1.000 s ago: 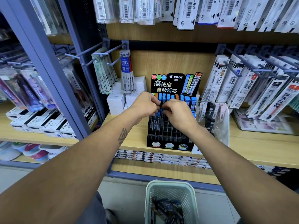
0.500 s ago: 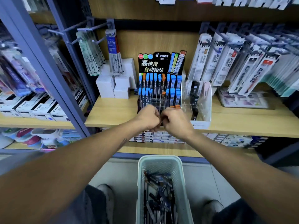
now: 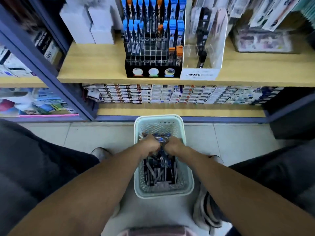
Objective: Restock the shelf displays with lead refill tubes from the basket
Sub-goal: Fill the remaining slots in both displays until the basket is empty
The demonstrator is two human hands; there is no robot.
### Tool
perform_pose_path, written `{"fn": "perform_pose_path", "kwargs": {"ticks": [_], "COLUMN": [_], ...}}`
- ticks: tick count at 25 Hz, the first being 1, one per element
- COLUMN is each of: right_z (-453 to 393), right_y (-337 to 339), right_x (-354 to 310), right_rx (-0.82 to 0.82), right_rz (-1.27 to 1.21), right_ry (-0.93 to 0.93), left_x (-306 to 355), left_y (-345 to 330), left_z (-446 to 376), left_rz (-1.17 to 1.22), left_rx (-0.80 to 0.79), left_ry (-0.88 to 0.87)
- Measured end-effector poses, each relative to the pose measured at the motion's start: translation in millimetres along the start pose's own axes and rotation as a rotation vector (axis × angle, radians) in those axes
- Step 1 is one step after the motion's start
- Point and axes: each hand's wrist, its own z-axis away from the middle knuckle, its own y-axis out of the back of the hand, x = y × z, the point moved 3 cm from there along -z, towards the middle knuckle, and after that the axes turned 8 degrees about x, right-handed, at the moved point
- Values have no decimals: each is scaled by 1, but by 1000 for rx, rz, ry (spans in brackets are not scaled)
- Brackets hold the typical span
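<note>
On the floor between my feet stands a pale green basket (image 3: 186, 178) holding several dark lead refill tubes (image 3: 158, 173). Both my hands are down inside its far end. My left hand (image 3: 149, 145) and my right hand (image 3: 175, 144) lie knuckles up, close together, fingers curled into the pile round a small bunch of blue-capped tubes (image 3: 160, 139) that shows between them. The black tiered display rack (image 3: 177, 72) stands on the wooden shelf (image 3: 92, 65) above, with blue- and orange-capped tubes in its back rows and bare slots in front.
A clear MONO stand (image 3: 199, 74) sits right of the rack and white boxes (image 3: 95, 26) left of it. Stacked small boxes (image 3: 153, 93) fill the lower shelf. A blue shelf post (image 3: 51, 79) runs down at left. My shoes (image 3: 100, 153) flank the basket on the tiled floor.
My hands have come away from the display rack and dropped into the basket. My view has tilted down from the shelf to the floor.
</note>
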Motion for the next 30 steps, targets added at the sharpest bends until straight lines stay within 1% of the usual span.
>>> {"fn": "perform_pose_path", "kwargs": {"ticks": [2, 5, 7, 9, 10, 11, 13, 16, 19, 21, 22, 24, 28, 30], "right_z": [-7, -15, -17, -19, -21, -20, -22, -20, -17, -18, -18, -20, -18, -20], "right_y": [-18, -48, -62, -69, -71, -70, -70, -70, -74, -77, -78, -78, -76, -78], "right_x": [3, 16, 27, 35, 38, 38, 36, 35, 38, 39, 39, 39, 39, 38], "right_rx": [-33, -145, -157, -147, -148, -167, -207, -252, -262, -259, -250, -255, -265, -255], "right_rz": [-7, 102, 125, 45, 13, 5, -53, -102, -168, -217, -259, -336, -490, -517], "right_ry": [-25, -66, -151, -256, -288, -297, -321, -361, -419, -446, -464, -505, -574, -582], "left_x": [-12, -27, -38, -42, -42, -43, -43, -47, -47, -52, -55, -56, -62, -67], "left_y": [-18, -41, -51, -56, -59, -62, -64, -66, -67, -70, -71, -74, -72, -73], "left_z": [-18, -31, -37, -37, -39, -42, -42, -45, -40, -40, -41, -40, -38, -38], "left_rz": [-22, -160, -204, -193, -143, -96, -122, -113, -204, -258, -237, -223, -216, -184], "left_rx": [5, -15, -11, -17, -36, -39, -48, -16, -67, -63, -55, -89, -117, -112], "left_ry": [18, 35, 90, 135, 160, 165, 185, 225, 182, 192, 218, 241, 222, 227]}}
